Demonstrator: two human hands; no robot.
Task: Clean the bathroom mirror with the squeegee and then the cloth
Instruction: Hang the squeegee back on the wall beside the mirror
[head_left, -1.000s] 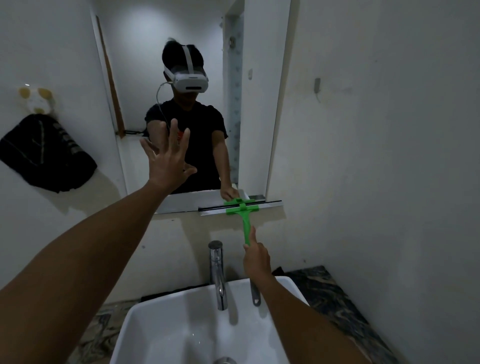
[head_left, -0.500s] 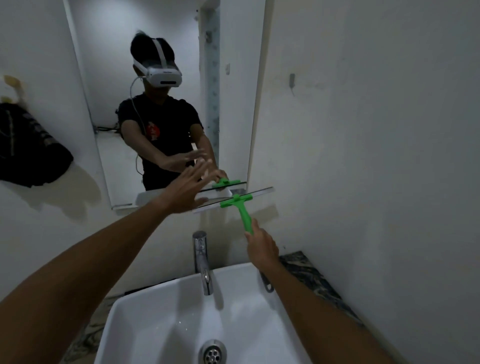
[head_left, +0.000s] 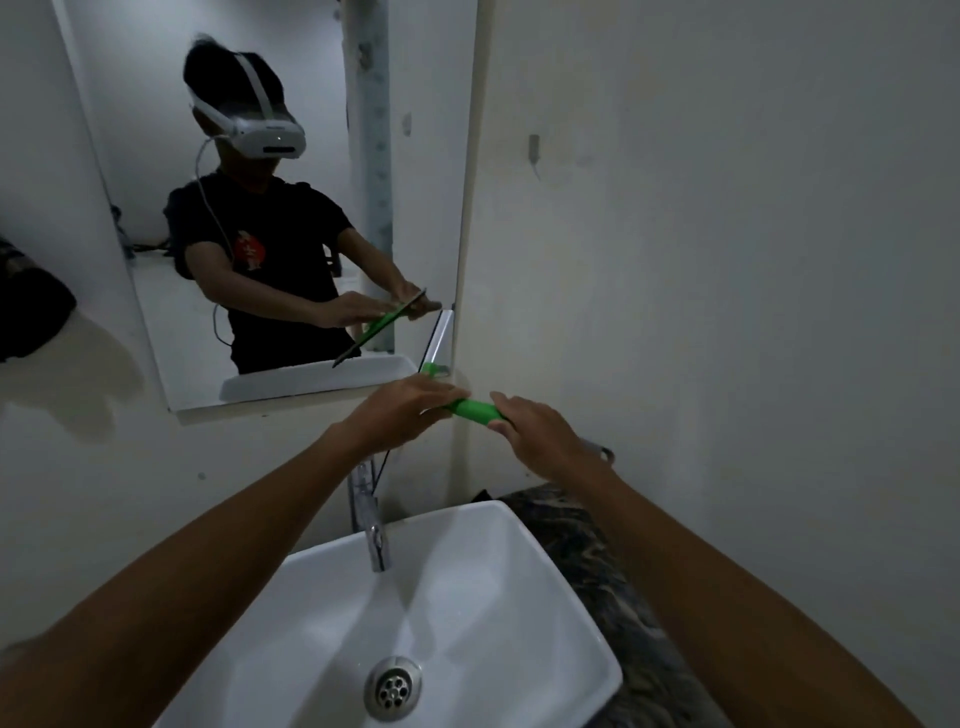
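Note:
The green squeegee (head_left: 475, 410) is held off the mirror (head_left: 291, 218), above the tap, its blade turned nearly upright near the mirror's lower right corner. My right hand (head_left: 540, 439) grips the end of the green handle. My left hand (head_left: 400, 410) closes over the squeegee where the handle meets the blade and hides that part. The mirror reflects both hands and the tool. No cloth shows in view.
A white basin (head_left: 587, 639) with a chrome tap (head_left: 371, 514) sits right below my arms. A dark marbled counter (head_left: 613, 571) runs along the right wall. A dark garment (head_left: 31, 312) hangs on the left wall. A small hook (head_left: 533, 148) sticks out of the right wall.
My left hand dropped from the glass and took hold of the squeegee near its head. The squeegee came off the mirror's bottom edge and its blade turned from level to nearly upright.

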